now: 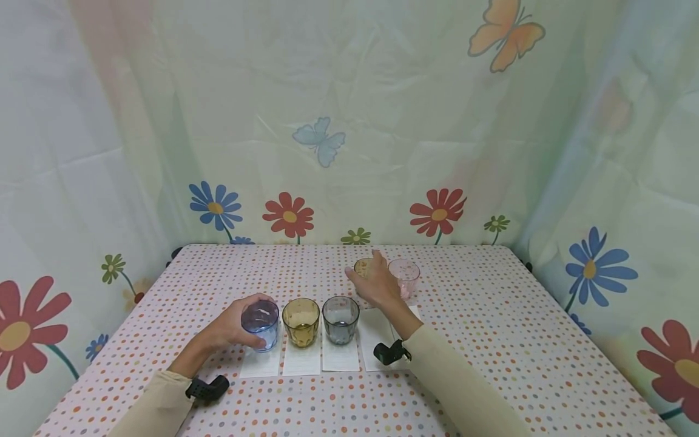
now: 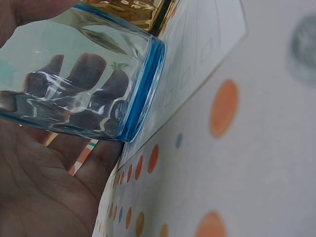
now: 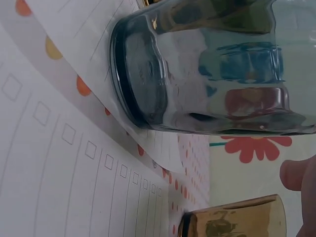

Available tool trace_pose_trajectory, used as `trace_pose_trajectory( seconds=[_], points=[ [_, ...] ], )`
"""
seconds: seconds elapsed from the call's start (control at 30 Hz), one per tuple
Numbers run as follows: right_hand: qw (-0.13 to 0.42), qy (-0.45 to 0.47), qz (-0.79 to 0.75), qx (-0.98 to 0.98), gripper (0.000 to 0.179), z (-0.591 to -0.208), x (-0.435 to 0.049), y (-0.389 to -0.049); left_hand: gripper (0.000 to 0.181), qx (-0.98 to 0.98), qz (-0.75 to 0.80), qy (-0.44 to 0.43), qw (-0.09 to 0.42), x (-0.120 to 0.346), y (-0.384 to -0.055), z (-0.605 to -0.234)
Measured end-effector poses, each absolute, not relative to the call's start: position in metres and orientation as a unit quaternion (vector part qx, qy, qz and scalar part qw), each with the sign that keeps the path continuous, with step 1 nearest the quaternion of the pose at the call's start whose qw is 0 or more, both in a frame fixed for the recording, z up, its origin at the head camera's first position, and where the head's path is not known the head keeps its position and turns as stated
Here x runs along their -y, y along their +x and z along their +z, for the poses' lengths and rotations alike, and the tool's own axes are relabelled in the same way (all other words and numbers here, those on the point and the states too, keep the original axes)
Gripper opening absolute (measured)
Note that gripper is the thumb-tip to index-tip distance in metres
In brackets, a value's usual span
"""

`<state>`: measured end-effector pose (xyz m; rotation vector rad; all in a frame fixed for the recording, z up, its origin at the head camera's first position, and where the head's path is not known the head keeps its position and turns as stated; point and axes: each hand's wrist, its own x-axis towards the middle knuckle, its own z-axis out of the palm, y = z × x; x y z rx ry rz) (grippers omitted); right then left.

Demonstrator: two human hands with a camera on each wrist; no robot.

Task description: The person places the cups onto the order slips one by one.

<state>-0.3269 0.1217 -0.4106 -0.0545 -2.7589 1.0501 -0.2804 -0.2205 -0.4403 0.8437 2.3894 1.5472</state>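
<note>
My left hand point(image 1: 240, 326) grips a blue glass point(image 1: 261, 321) that stands on the leftmost paper strip point(image 1: 261, 363). In the left wrist view the blue glass point(image 2: 84, 84) lies against my palm, with my fingers showing through it. To its right an amber glass point(image 1: 301, 321) and a grey glass point(image 1: 341, 319) each stand on a paper strip. My right hand point(image 1: 372, 280) reaches further back with its fingers spread, just short of a second amber glass point(image 1: 362, 266) beside a pink glass point(image 1: 405, 277). The right wrist view shows the grey glass point(image 3: 207, 74), that amber glass point(image 3: 237, 219) and one fingertip point(image 3: 296, 174) apart from it.
A fourth paper strip point(image 1: 375, 340) lies bare under my right forearm. The dotted tablecloth point(image 1: 491, 315) covers the table, with flowered curtains close on three sides. The table's far edge runs just behind the back glasses.
</note>
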Motion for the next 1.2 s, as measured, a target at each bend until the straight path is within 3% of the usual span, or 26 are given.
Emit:
trace_pose_trajectory(
  seconds=[0.47, 0.77, 1.2],
  points=[
    [0.127, -0.009, 0.368, 0.921, 0.078, -0.417, -0.116, -0.342, 0.084, -0.797, 0.525, 0.286, 0.087, 0.220, -0.282, -0.439],
    [0.175, -0.007, 0.478, 0.860, 0.067, -0.434, -0.119, -0.349, 0.081, -0.792, 0.526, 0.299, 0.084, 0.221, -0.281, -0.442],
    [0.179, -0.020, 0.547, 0.817, 0.058, -0.441, -0.117, -0.348, 0.082, -0.791, 0.529, 0.295, 0.087, 0.221, -0.280, -0.443]
  ],
)
